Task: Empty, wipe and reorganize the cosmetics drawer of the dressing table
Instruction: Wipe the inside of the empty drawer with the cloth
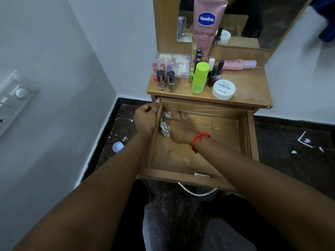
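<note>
The wooden drawer (226, 127) of the dressing table is pulled out, and the only thing inside it is a cloth. My right hand (178, 126), with a red thread at the wrist, presses a crumpled grey-striped cloth (165, 126) against the drawer's far left corner. My left hand (146, 117) grips the drawer's left wall from outside, thumb on the rim. The cosmetics stand on the tabletop (253, 91) above: a pink Vaseline tube (206, 26), a green bottle (199, 77), a white nail polish remover jar (223, 89), two nail polish bottles (165, 80), lipsticks (162, 65).
A clear plastic box (178, 65) and a lying pink bottle (239, 64) sit at the tabletop's back, below the mirror (268, 20). On the dark floor lie a blue cap (117, 146) and paper scraps (306, 141). A white wall with a switchboard (12, 100) is on my left.
</note>
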